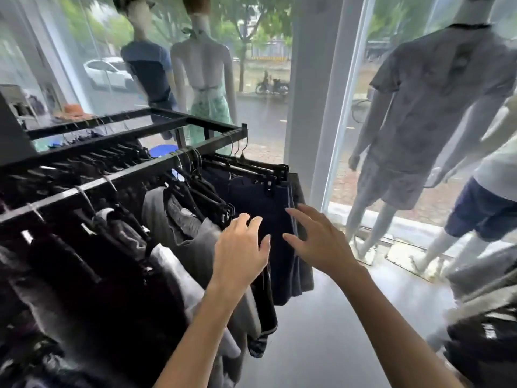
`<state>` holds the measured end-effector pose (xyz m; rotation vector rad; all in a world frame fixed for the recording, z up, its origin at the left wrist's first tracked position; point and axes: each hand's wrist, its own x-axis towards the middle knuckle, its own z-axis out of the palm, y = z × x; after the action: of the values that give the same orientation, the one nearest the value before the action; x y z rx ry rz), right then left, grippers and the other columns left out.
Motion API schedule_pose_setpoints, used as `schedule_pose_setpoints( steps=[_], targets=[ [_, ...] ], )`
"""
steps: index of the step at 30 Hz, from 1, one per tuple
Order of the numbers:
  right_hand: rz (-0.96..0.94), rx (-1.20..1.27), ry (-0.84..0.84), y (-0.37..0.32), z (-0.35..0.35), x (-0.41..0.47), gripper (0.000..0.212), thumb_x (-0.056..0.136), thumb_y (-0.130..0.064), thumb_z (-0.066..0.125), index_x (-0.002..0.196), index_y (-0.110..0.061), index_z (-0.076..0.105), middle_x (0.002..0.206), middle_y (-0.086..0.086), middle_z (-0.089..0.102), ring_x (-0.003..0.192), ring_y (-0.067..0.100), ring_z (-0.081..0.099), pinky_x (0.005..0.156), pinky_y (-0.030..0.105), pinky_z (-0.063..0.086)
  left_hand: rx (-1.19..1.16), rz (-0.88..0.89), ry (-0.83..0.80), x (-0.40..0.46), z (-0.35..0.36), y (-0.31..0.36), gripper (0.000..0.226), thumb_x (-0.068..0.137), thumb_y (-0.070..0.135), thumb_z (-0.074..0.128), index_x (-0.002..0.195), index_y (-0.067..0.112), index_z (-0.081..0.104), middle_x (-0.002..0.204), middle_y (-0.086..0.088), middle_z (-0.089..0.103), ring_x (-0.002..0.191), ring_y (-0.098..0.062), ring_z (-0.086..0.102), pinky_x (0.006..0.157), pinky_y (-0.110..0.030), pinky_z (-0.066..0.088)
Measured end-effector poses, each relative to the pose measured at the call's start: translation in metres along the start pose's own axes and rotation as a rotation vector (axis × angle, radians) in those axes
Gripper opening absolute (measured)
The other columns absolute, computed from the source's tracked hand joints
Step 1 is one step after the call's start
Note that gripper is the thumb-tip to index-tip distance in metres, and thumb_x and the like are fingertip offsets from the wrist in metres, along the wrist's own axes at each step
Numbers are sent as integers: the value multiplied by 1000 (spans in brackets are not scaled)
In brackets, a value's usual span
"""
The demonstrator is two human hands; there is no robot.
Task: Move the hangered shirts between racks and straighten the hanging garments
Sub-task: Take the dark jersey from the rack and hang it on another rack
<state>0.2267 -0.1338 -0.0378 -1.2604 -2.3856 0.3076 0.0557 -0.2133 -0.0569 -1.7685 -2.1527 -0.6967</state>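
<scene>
A black metal rack (92,182) runs from the left edge toward the middle, packed with dark and grey garments on black hangers (195,189). At its right end hang navy skirts (263,208) on clip hangers. My left hand (242,247) reaches over the grey shirts (193,242), its fingers slightly bent, the tips near the end of the black hangers. My right hand (316,239) is spread in front of the navy skirts, fingers straight, holding nothing. Whether either hand touches the cloth is unclear.
Dressed mannequins stand by the shop window: two at the back (201,79) behind the rack, two at the right (428,113). A white pillar (313,93) stands past the rack's end. Another pile of dark clothes (486,340) sits at the lower right. Grey floor (321,331) lies between.
</scene>
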Motion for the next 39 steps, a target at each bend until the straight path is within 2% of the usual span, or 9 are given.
schedule_pose_setpoints(
  steps=[5, 9, 13, 15, 17, 24, 31, 35, 39],
  targets=[
    [-168, 215, -92, 25, 27, 77, 55, 97, -46, 60, 149, -35, 45, 154, -12, 44, 140, 11, 43, 112, 40, 43, 43, -238, 47, 31, 24, 17, 33, 96, 28, 59, 125, 13, 61, 126, -1, 57, 109, -17, 61, 83, -30, 56],
    [-295, 381, -247, 21, 51, 129, 42, 102, -20, 56, 143, -24, 56, 144, -5, 57, 133, 14, 52, 112, 33, 42, 41, -407, -15, 47, 36, 48, 36, 92, 3, 62, 126, 11, 58, 122, -1, 56, 100, -16, 68, 83, -24, 54],
    [-319, 528, -360, 1, 66, 156, 39, 101, -6, 51, 136, -16, 65, 135, 2, 66, 126, 15, 59, 107, 16, 39, 156, -592, -3, 52, 48, 69, 61, 91, 22, 66, 146, 10, 42, 133, 1, 53, 120, -6, 58, 106, -20, 37],
    [-316, 576, -439, -8, 72, 162, 39, 101, -8, 53, 137, -14, 63, 134, 4, 67, 127, 14, 59, 101, 9, 34, 97, -657, -35, 53, 59, 69, 63, 96, 13, 56, 152, 3, 27, 140, -8, 46, 125, -14, 55, 104, -22, 40],
    [-314, 606, -487, -18, 79, 168, 40, 100, -14, 56, 140, -13, 60, 135, 5, 66, 128, 17, 58, 101, 12, 34, 39, -699, -58, 55, 65, 65, 56, 100, 10, 48, 150, 2, 26, 135, -11, 48, 119, -19, 58, 98, -25, 43],
    [-227, 688, -524, -39, 95, 172, 41, 96, -26, 68, 134, -13, 63, 115, 5, 74, 112, 18, 66, 68, 3, 39, -124, -763, 28, 51, 68, 51, 37, 97, 16, 54, 132, 7, 45, 121, -8, 60, 116, -25, 58, 88, -29, 43],
    [-238, 646, -524, -43, 98, 176, 37, 94, -23, 65, 131, -15, 66, 116, 5, 74, 115, 22, 64, 88, 22, 44, -327, -863, -35, 62, 78, 44, 54, 95, 24, 60, 140, 6, 37, 129, -10, 51, 120, -30, 56, 95, -41, 47],
    [-238, 609, -513, -36, 98, 176, 42, 94, -23, 67, 135, -16, 62, 120, 3, 71, 113, 19, 64, 85, 18, 41, -324, -840, -39, 62, 80, 38, 45, 95, 29, 61, 131, 7, 47, 124, -8, 54, 116, -27, 57, 92, -37, 48],
    [-203, 668, -523, -31, 98, 174, 34, 100, -16, 57, 133, -17, 62, 115, 4, 72, 95, 12, 61, 81, 18, 42, -343, -773, -36, 58, 81, 34, 51, 95, 31, 63, 138, 8, 48, 135, -8, 49, 118, -24, 57, 93, -28, 45]
  ],
)
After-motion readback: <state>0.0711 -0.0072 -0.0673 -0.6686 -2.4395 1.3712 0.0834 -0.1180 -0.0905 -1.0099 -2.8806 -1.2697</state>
